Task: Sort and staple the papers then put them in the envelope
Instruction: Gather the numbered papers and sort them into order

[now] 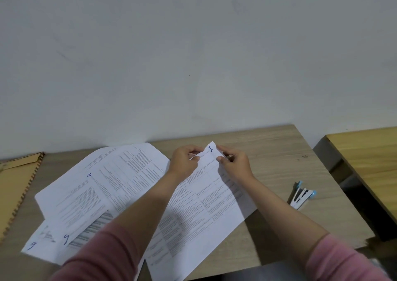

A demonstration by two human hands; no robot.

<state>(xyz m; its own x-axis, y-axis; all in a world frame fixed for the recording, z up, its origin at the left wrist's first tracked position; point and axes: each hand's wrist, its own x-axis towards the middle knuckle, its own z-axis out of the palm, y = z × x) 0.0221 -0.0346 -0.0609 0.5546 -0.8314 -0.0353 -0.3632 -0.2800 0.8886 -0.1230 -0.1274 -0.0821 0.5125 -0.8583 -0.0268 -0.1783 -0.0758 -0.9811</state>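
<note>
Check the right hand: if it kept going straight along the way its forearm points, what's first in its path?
The right hand points up-left, pinching the far corner of the sheet marked 1. Going on, it would likely meet the left hand on that same corner first, though depth is hard to judge.

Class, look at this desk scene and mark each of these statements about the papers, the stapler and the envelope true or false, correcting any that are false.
1. Both hands pinch the far corner of the sheet marked 1. True: the left hand and the right hand each have a grip on it.
2. The stapler is held in the right hand. False: it lies on the table, to the right of the papers, untouched.
3. The envelope lies at the left edge of the table. True.
4. The papers are already inside the envelope. False: they are spread out on the table.
5. A sheet marked 4 lies left of the hands. True.
</note>
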